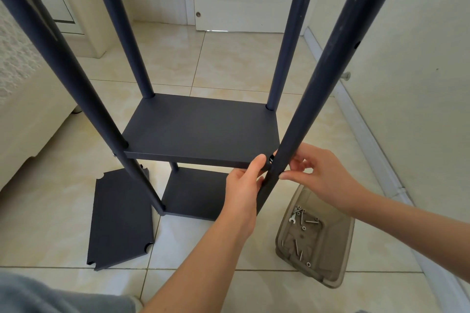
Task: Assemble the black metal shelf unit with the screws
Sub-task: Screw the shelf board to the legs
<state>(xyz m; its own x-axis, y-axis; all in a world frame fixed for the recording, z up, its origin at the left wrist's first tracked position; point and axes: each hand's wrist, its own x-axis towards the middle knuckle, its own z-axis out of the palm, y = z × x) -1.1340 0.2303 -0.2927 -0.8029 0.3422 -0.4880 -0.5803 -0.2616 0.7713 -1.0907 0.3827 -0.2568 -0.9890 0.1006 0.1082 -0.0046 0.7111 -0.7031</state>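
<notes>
The black metal shelf unit stands on the tiled floor with four round posts rising toward me. Its middle shelf panel (pixel 201 129) sits between the posts, above a lower panel (pixel 195 193). My left hand (pixel 241 185) grips the near right corner of the middle shelf panel, thumb on top of its edge. My right hand (pixel 312 173) pinches the near right post (pixel 328 79) at that corner, fingertips at the joint. Whether a screw is between the fingers is hidden. Loose screws and nuts (pixel 302 221) lie in a beige plastic tray (pixel 338 256) on the floor at the right.
A spare black shelf panel (pixel 119 221) lies flat on the floor at the left. A small wrench (pixel 292 218) lies in the tray. A white bed edge (pixel 30 134) runs along the left, a wall along the right, white cabinet doors at the back.
</notes>
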